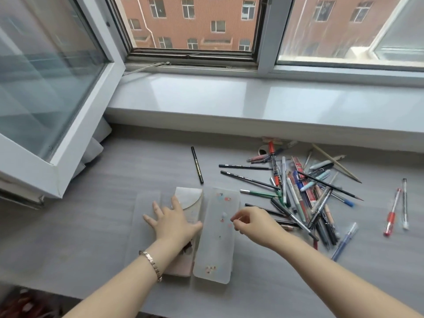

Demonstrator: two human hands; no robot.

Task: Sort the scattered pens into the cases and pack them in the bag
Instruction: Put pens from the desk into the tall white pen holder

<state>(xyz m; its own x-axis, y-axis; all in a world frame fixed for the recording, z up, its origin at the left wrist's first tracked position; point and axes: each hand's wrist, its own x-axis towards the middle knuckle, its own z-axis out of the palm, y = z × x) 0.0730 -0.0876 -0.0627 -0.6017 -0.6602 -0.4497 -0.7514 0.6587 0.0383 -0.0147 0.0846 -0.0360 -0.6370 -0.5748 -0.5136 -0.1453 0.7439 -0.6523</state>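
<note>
The step in hand looks like opening the cases before any sorting. The left hand [174, 222] lies flat with fingers spread on the pink case [187, 228], steadying it. The right hand [251, 223] hovers over the frosted case [215, 235], fingers curled in a pinch, seemingly empty. Better to hold each case down and lift its lid edge slowly. The pens [298, 191] lie in a loose crossed pile on the worktop [91, 237], right of the cases; no bag is in view.

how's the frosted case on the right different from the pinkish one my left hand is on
The frosted case is translucent with small coloured dots; the pinkish case is opaque. The frosted case lies uncovered, the right hand at its edge; the left hand rests flat on the pinkish case. Both lie side by side, lengthwise.
</note>
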